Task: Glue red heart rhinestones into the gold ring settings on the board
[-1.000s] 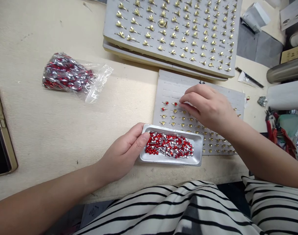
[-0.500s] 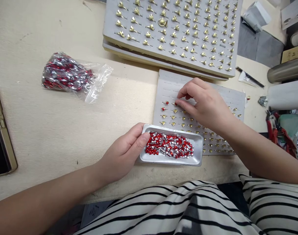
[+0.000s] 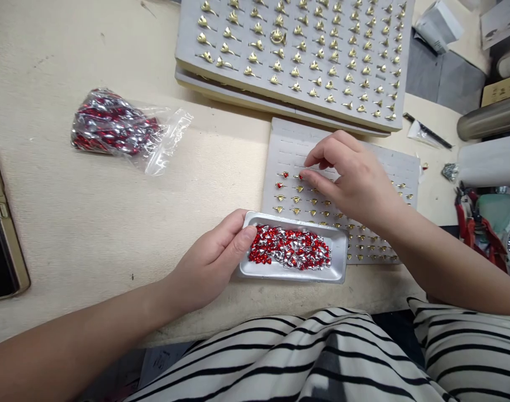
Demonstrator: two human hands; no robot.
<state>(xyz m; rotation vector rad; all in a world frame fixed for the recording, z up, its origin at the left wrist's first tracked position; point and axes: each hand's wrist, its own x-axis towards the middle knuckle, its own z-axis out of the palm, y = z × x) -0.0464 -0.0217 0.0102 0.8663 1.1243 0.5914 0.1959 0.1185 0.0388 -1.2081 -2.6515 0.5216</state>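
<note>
My left hand (image 3: 215, 259) grips the left end of a small white tray (image 3: 338, 257), thumb over its rim. Red heart-like rhinestones (image 3: 290, 245) with silvery backs lie heaped inside it. Over the grey foam ring board (image 3: 280, 134), my right hand (image 3: 347, 170) has thumb and forefinger curled in a pinch at a red rhinestone (image 3: 300, 176) on a gold ring in the top filled row. Its other fingers are bent. Two rings left of it bear red stones, one being this ring (image 3: 285, 175). Below stand rows of bare gold rings (image 3: 297, 199); my right hand hides some.
Stacked foam boards of gold rings (image 3: 296, 56) lie at the back. A zip bag of red stones (image 3: 116, 123) rests left of centre, a phone (image 3: 3, 234) at the left edge. Red-handled pliers (image 3: 491, 240), a metallic cylinder (image 3: 485, 120) and a black pen-like stick (image 3: 426, 131) lie right.
Hardly anything differs. My right thumb and forefinger have shifted very slightly at the same ring; the tray and my left hand stay in place.
</note>
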